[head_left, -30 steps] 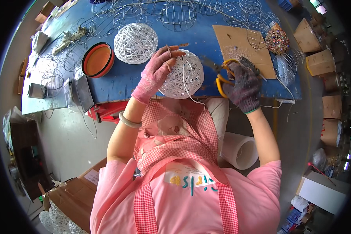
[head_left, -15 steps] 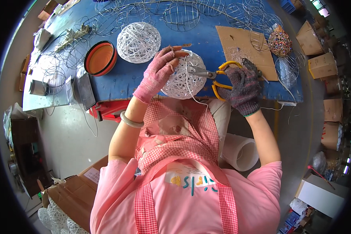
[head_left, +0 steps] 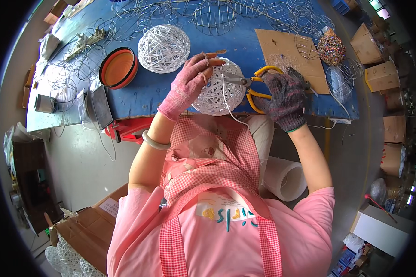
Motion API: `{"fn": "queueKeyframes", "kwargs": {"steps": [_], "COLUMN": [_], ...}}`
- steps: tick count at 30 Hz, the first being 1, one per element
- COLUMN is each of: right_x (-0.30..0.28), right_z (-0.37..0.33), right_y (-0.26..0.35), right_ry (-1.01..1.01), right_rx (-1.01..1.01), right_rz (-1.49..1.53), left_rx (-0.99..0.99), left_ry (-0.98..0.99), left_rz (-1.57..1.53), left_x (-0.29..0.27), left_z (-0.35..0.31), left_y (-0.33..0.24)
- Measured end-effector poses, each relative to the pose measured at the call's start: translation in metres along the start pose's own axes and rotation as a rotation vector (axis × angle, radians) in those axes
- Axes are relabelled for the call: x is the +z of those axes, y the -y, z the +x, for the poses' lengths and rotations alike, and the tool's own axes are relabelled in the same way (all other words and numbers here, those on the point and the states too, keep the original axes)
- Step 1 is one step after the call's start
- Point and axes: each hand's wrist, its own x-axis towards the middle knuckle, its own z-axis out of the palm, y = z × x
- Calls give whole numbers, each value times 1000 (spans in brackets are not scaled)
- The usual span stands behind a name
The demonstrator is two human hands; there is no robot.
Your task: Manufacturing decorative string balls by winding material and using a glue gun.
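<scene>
A white woven ball (head_left: 221, 94) sits at the front edge of the blue table, a loose white cord (head_left: 227, 104) hanging from it. My left hand (head_left: 189, 83), in a pink fingerless glove, grips the ball's upper left side, fingertips near its top. In a dark knitted glove, my right hand (head_left: 284, 99) holds yellow-handled scissors (head_left: 248, 81), handles spread. Their blades reach over the ball beside the cord; whether they touch it, I cannot tell. A second white woven ball (head_left: 164, 49) rests farther back on the left.
An orange bowl with a black rim (head_left: 119, 68) stands left. Wire frames (head_left: 215, 18) lie along the far side. On the right are a cardboard sheet (head_left: 293, 55), a dark tool (head_left: 298, 77) and a multicoloured ball (head_left: 331, 49). A white roll (head_left: 284, 179) is below the table.
My right hand has shifted slightly left with the scissors, bringing the blades farther over the ball near the cord. My left hand stays on the ball.
</scene>
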Motion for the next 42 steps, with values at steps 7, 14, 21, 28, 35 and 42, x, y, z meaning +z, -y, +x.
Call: {"fn": "queueKeyframes", "kwargs": {"steps": [7,14,21,28,35,42], "right_x": [2,-12,43,71,31,42], "right_z": [11,-1,-8,-11,-61,-49], "right_y": [-9,-8,-32,-41,-124,-126], "right_ry": [4,-79,297,-82,207,246], "right_rx": [-172,-23,561,458,1122,1221], "right_rz": [32,192,112,423,-2,-38], "left_rx": [-85,-135,-236,-211,-268,-149], "left_ry": [-6,-26,-148,-134,-199,-67], "left_rz": [-182,-244,-165,-78,-281,234], "left_x": [-3,-2,15,15,16,7], "left_z": [0,0,15,10,5,1], "left_y": [-3,0,-12,-15,-14,-32]}}
